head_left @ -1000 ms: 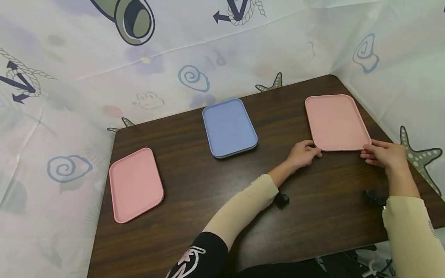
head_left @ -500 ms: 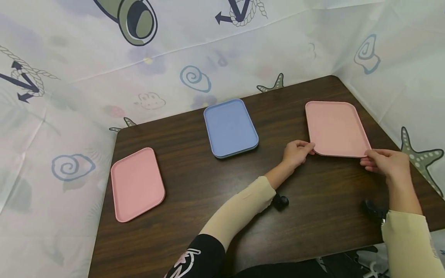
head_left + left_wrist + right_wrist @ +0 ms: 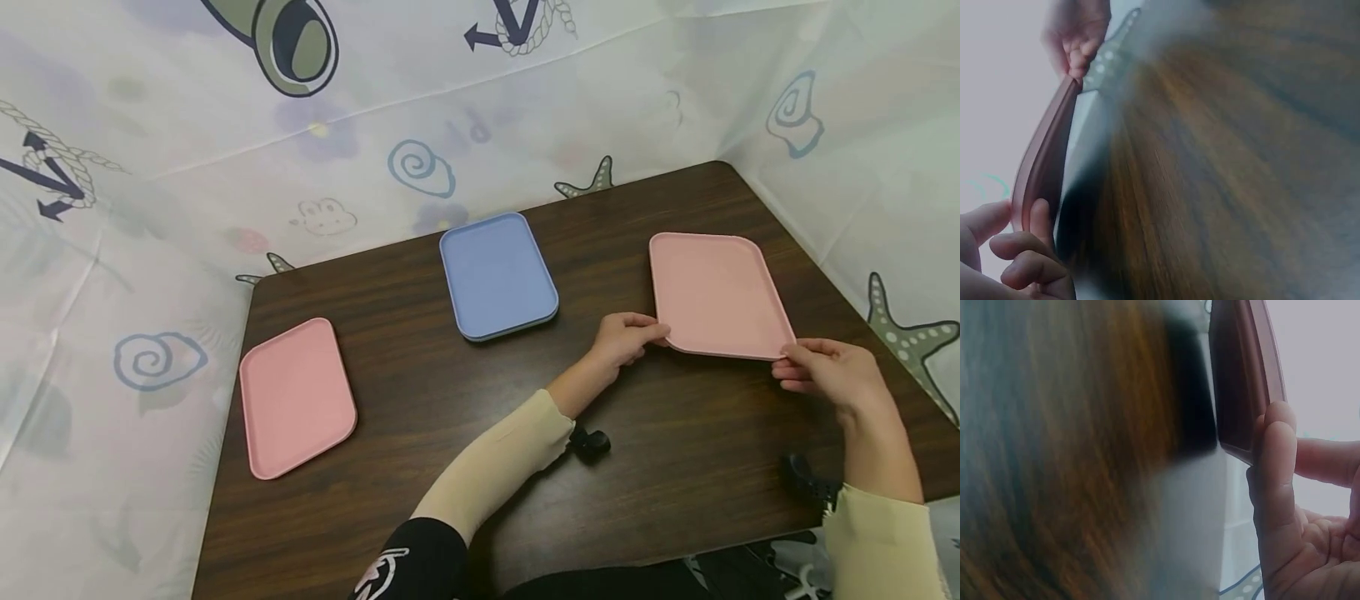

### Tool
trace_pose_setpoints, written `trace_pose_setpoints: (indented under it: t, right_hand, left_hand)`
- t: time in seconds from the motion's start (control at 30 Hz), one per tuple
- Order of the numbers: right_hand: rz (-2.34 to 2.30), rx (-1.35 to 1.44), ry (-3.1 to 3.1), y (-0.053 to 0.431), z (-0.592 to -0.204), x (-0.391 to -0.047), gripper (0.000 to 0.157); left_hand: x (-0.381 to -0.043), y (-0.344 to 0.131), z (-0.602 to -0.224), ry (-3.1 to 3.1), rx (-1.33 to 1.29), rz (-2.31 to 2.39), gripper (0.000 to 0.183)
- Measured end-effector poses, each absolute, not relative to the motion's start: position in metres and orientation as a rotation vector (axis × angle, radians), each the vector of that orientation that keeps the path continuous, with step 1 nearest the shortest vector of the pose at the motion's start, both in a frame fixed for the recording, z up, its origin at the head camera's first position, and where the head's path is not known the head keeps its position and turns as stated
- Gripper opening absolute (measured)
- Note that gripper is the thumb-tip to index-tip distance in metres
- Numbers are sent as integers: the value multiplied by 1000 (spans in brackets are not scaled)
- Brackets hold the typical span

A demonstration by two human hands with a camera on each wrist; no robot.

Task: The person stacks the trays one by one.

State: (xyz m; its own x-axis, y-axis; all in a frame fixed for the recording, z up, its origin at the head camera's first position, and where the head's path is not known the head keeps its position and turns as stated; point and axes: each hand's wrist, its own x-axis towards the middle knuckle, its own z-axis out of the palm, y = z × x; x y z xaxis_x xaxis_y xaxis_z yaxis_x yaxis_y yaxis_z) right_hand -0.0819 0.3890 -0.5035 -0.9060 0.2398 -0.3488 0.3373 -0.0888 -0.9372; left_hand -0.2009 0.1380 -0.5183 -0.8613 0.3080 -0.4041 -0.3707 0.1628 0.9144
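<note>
A pink rectangular tray (image 3: 720, 293) with rounded corners is at the right of the table, pinched at its two near corners. My left hand (image 3: 622, 340) pinches the near left corner between thumb and fingers. At the near right corner, my right hand (image 3: 832, 371) does the same. In the left wrist view the tray (image 3: 1041, 150) appears edge-on, its underside showing, with the thumb on one face and fingertips on the other. The right wrist view shows fingers (image 3: 1277, 462) beneath the tray (image 3: 1238, 381), its underside apart from the table.
A blue tray (image 3: 498, 275) lies at the back middle, apparently on another tray whose edge peeks out below. Another pink tray (image 3: 298, 398) lies at the left of the dark wood table (image 3: 420, 467). Printed white cloth (image 3: 480, 100) hangs behind and beside the table.
Both hands have drawn the right pink tray toward the person and slightly left. The blue tray and left pink tray have stayed in place.
</note>
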Motion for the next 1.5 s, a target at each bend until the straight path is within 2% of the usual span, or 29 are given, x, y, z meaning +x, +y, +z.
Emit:
trace_pose_setpoints:
  t: [0.43, 0.63, 0.77, 1.1, 1.5]
  right_hand:
    - [-2149, 441, 2134, 359, -492, -78, 4]
    - [-2011, 303, 2250, 338, -485, -84, 33]
    - [-1970, 217, 2273, 322, -479, -88, 35]
    - [-1816, 35, 2278, 271, -475, -95, 42]
    - [-1824, -21, 2137, 214, -487, -99, 41]
  left_hand:
    - [-176, 73, -499, 1764, 216, 1846, 19]
    - [-164, 36, -486, 1711, 262, 1856, 23]
    - [-156, 13, -483, 1703, 295, 1882, 23]
    - [-122, -50, -487, 1751, 270, 1906, 28]
    - [-99, -113, -502, 1874, 147, 1943, 30]
